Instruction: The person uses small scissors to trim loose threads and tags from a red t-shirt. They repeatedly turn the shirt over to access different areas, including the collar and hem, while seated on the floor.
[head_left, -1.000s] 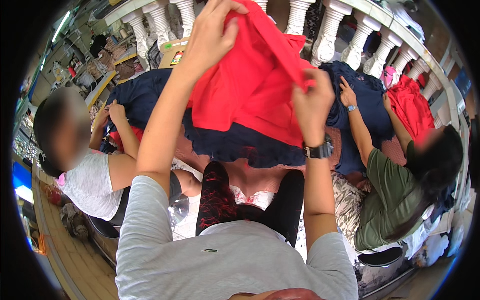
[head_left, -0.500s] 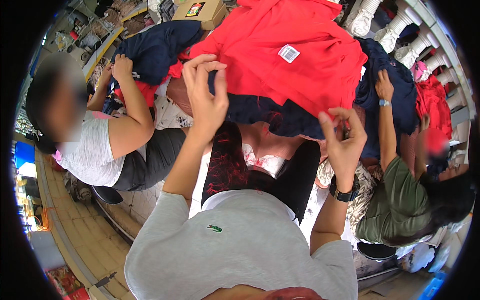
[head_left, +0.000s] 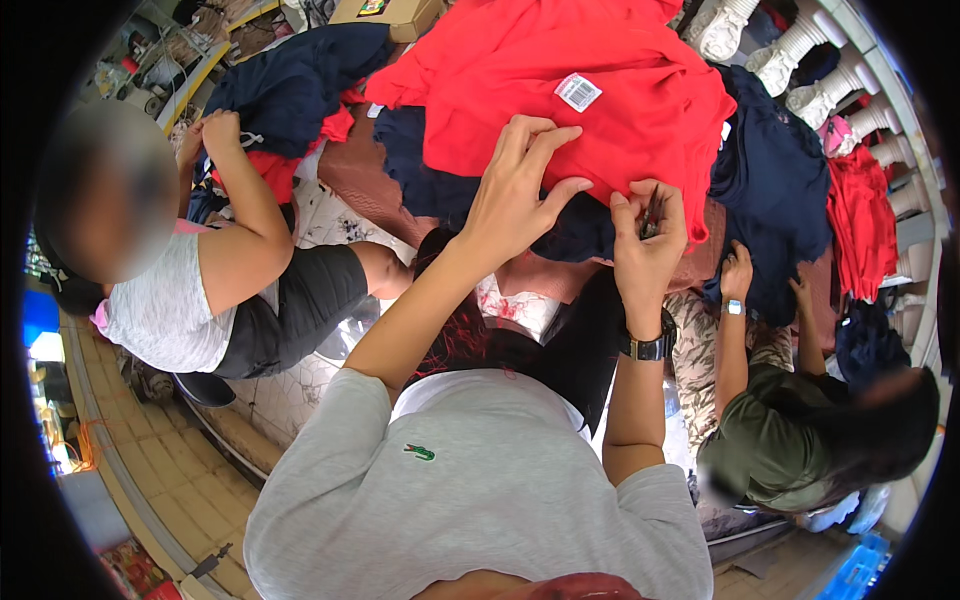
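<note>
A red garment (head_left: 500,110) with a white barcode label (head_left: 578,92) is spread in front of me, over dark navy cloth (head_left: 420,170). My left hand (head_left: 515,195) is at its near edge, thumb and index finger apart with a gap between them; nothing shows in its grip. Just right of it, my right hand (head_left: 650,235) is closed around small dark thread snips (head_left: 652,212), mostly hidden by the fingers. Its thumb and fingertips are at the garment's lower right edge. Whether they also pinch the cloth is hard to see.
A person on the left (head_left: 170,290) handles navy cloth (head_left: 300,85). Another on the right (head_left: 790,430) has both hands by a navy pile (head_left: 770,190). White balusters (head_left: 785,65) line the far right. A cardboard box (head_left: 400,15) stands at the back. Red threads lie on my lap.
My left hand has moved right and slightly down, close to my right hand. My right hand has shifted a little left. The right-hand person's hand has dropped lower along the navy cloth.
</note>
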